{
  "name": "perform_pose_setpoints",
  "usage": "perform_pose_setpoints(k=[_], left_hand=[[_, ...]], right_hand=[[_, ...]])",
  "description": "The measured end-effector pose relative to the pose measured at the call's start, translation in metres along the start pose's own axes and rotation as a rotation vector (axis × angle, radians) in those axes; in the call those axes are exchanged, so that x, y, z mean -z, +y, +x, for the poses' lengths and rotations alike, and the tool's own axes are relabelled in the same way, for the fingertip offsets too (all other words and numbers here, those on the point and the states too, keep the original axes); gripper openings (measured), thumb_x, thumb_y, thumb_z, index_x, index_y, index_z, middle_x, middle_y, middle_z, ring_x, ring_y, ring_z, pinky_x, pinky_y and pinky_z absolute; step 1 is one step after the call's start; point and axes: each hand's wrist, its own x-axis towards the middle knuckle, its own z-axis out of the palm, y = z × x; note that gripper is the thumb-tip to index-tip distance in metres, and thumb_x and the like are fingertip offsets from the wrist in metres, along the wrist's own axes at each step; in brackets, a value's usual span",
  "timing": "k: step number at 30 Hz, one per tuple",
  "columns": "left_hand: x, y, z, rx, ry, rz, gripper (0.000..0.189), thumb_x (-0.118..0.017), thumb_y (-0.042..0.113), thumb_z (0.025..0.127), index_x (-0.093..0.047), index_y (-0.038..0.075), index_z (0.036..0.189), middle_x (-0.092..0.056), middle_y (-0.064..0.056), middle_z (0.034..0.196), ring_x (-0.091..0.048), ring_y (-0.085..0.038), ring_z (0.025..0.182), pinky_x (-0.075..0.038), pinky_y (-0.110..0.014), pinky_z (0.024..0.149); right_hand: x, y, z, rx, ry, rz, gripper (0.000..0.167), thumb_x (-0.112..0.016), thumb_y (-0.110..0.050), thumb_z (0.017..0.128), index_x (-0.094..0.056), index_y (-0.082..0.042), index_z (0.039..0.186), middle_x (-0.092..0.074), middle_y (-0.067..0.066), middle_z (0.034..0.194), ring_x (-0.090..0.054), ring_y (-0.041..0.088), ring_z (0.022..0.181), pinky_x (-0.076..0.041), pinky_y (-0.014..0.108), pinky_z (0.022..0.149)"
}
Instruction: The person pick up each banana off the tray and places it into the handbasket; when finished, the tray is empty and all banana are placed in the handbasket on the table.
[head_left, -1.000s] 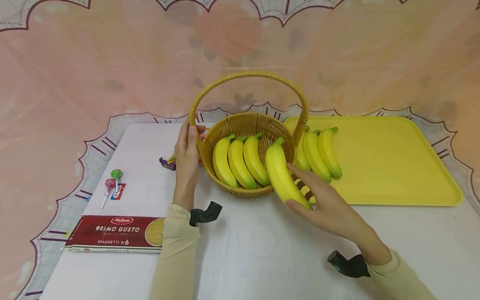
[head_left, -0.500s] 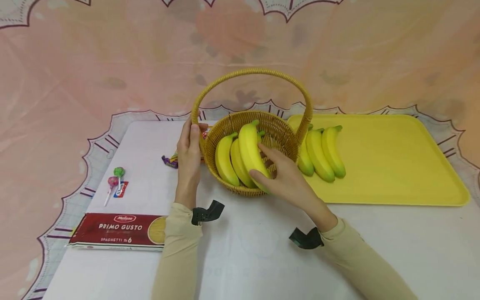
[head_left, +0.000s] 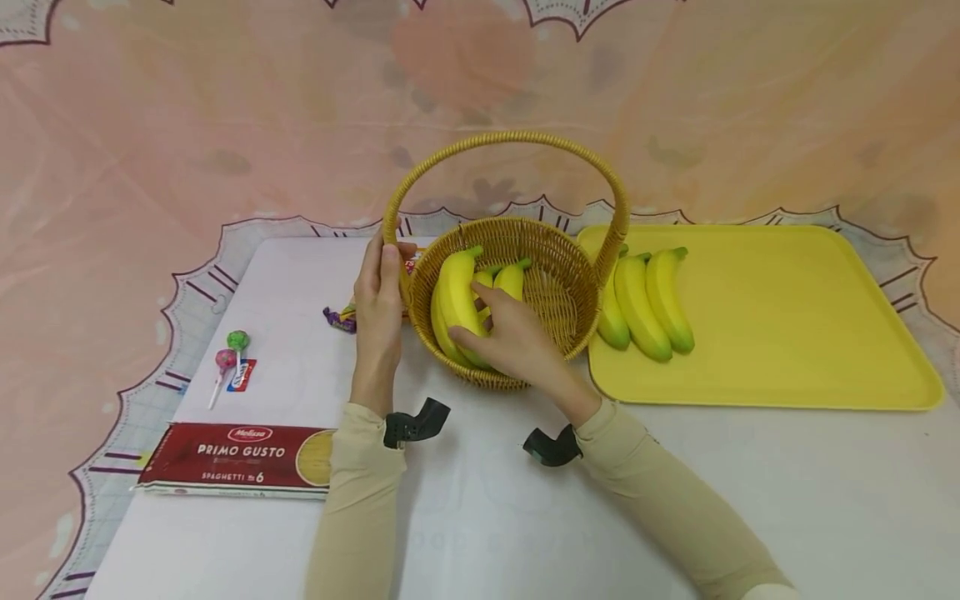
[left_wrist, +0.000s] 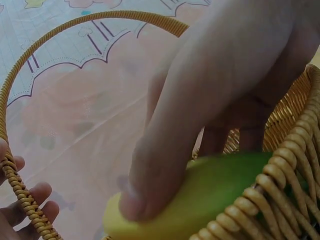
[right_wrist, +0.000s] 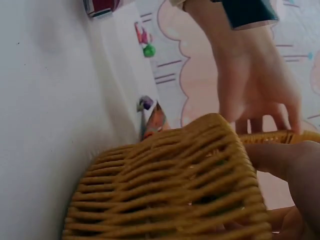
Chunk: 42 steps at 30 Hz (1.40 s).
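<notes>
Firstly, round golden woven-wicker basket (head_left: 558,304), arched handle (head_left: 513,136) gripped by left hand (head_left: 378,292), best kept braced; right hand (head_left: 513,329), clamped on curved yellow, green-tipped banana (head_left: 456,292) inside, overlapping the leftmost banana (head_left: 439,329); best settled gently, parallel.

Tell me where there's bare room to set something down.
Bare: the tray right of its three bananas; the table between the sleeves; inside the basket, right side.
Crowded: basket's left, with the held banana and right hand; table's left, partly, around lollipops and spaghetti pack.
</notes>
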Motion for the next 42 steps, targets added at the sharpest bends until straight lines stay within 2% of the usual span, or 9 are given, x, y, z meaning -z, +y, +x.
perform_pose_setpoints(k=[6,11,13,17,20,26,33,37,42], left_hand=[[-0.001,0.0,0.0,-0.013,-0.004,-0.013,0.039,-0.036,0.038,0.102,-0.048,0.024,0.136,-0.056,-0.007,0.112,-0.046,-0.013,0.109,-0.033,-0.033,0.099],[-0.001,0.0,0.001,-0.023,-0.004,-0.03,0.038,-0.037,0.038,0.102,-0.049,0.025,0.135,-0.056,-0.007,0.11,-0.048,-0.013,0.109,-0.033,-0.032,0.099],[-0.002,0.0,0.001,-0.024,-0.002,-0.034,0.038,-0.037,0.037,0.101,-0.049,0.025,0.135,-0.056,-0.007,0.11,-0.048,-0.013,0.11,-0.034,-0.031,0.099],[-0.002,-0.001,0.001,-0.017,-0.005,-0.041,0.038,-0.037,0.037,0.102,-0.049,0.025,0.135,-0.056,-0.007,0.11,-0.048,-0.013,0.11,-0.034,-0.031,0.099],[-0.003,-0.001,0.0,-0.017,-0.012,-0.044,0.038,-0.037,0.037,0.102,-0.048,0.024,0.136,-0.055,-0.008,0.111,-0.048,-0.013,0.111,-0.034,-0.031,0.1],[-0.004,0.0,0.001,-0.028,-0.023,-0.032,0.043,-0.037,0.037,0.102,-0.045,0.018,0.139,-0.055,-0.01,0.112,-0.047,-0.015,0.111,-0.033,-0.033,0.1],[-0.002,-0.001,0.001,-0.019,-0.009,-0.016,0.041,-0.036,0.039,0.102,-0.047,0.023,0.137,-0.056,-0.008,0.112,-0.047,-0.014,0.109,-0.034,-0.032,0.098],[-0.001,-0.001,0.001,-0.022,-0.005,-0.02,0.039,-0.036,0.037,0.102,-0.048,0.025,0.137,-0.056,-0.005,0.111,-0.047,-0.014,0.109,-0.034,-0.031,0.097],[0.0,-0.002,0.001,-0.028,-0.002,-0.01,0.037,-0.036,0.037,0.102,-0.048,0.028,0.136,-0.056,-0.006,0.111,-0.047,-0.014,0.109,-0.033,-0.031,0.097]], right_hand=[[-0.013,-0.006,0.011,0.001,0.0,-0.048,0.07,-0.067,-0.04,0.085,-0.041,-0.004,0.14,-0.059,0.007,0.114,-0.057,0.017,0.095,-0.049,0.032,0.083],[-0.021,-0.01,0.017,0.001,0.019,-0.119,0.065,-0.066,-0.043,0.085,-0.044,-0.008,0.136,-0.057,0.005,0.106,-0.055,0.017,0.088,-0.048,0.034,0.075],[-0.023,-0.011,0.018,-0.006,0.026,-0.155,0.065,-0.065,-0.045,0.085,-0.044,-0.01,0.136,-0.058,0.006,0.109,-0.056,0.018,0.088,-0.048,0.036,0.074],[-0.024,-0.013,0.018,-0.016,0.028,-0.189,0.066,-0.06,-0.05,0.087,-0.043,-0.011,0.137,-0.056,0.007,0.123,-0.059,0.021,0.097,-0.049,0.041,0.081],[-0.021,-0.012,0.016,-0.014,0.026,-0.165,0.066,-0.057,-0.05,0.088,-0.042,-0.01,0.138,-0.056,0.006,0.122,-0.058,0.02,0.099,-0.049,0.04,0.082],[-0.011,-0.004,0.012,0.011,0.045,-0.095,0.057,-0.056,-0.042,0.092,-0.044,-0.01,0.137,-0.057,0.005,0.107,-0.055,0.016,0.083,-0.047,0.033,0.072],[0.0,0.007,0.003,0.04,0.084,-0.006,0.044,-0.058,-0.034,0.092,-0.051,-0.012,0.13,-0.059,0.003,0.105,-0.056,0.013,0.079,-0.046,0.029,0.067],[0.01,0.015,-0.006,0.085,0.139,0.001,0.033,-0.058,-0.028,0.093,-0.056,-0.011,0.121,-0.06,0.001,0.102,-0.058,0.014,0.082,-0.047,0.029,0.068],[0.025,0.032,-0.02,0.135,0.248,0.018,0.02,-0.058,-0.022,0.093,-0.061,-0.008,0.107,-0.062,0.003,0.097,-0.057,0.015,0.08,-0.048,0.029,0.067]])
